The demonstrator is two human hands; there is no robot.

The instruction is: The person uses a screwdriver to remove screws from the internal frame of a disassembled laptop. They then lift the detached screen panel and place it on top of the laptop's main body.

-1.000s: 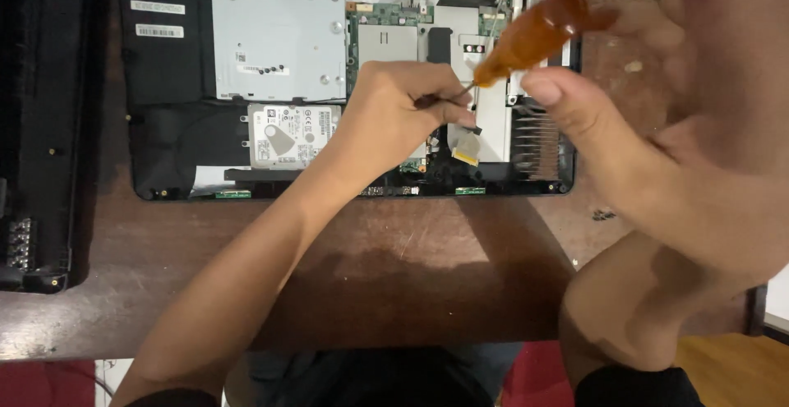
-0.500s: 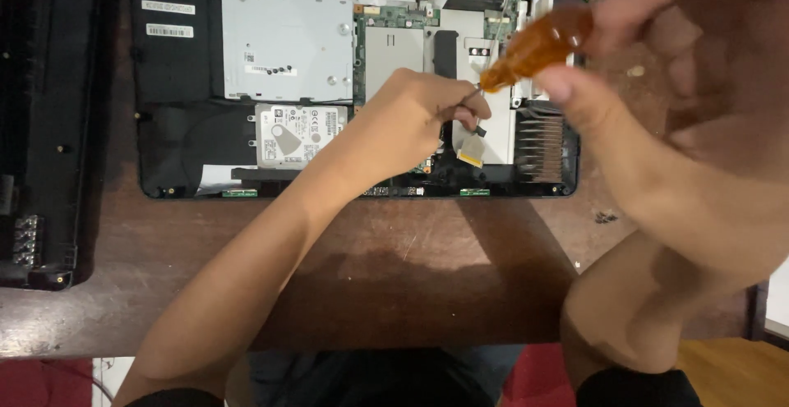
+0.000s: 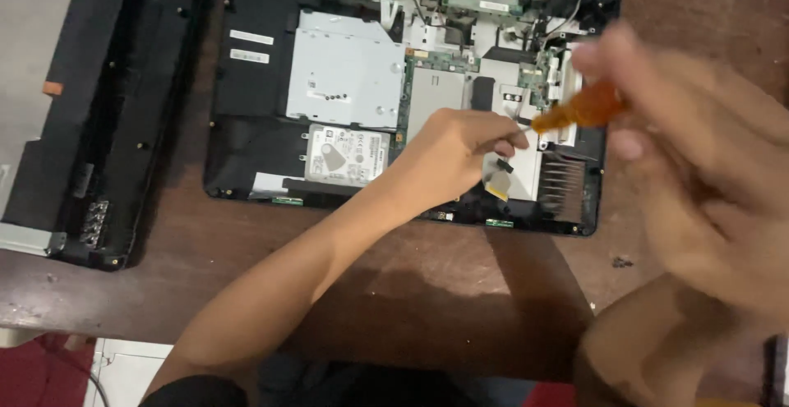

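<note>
Our right hand (image 3: 699, 177), blurred, gripped an orange screwdriver (image 3: 579, 111) | its tip hidden at our left hand (image 3: 460, 156), curled over the opened laptop (image 3: 246, 152); grasp unclear | bare table (image 3: 460, 292) nearer us.

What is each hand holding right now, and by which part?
The right hand holds a screwdriver by its orange handle. The left hand rests inside the opened laptop; whether it pinches anything cannot be told.

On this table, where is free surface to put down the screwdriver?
Bare wood lies on the table between the opened laptop and the table's near edge, left of the left forearm. Another patch is right of the laptop, near small screws. Around the screwdriver both hands crowd it.
</note>
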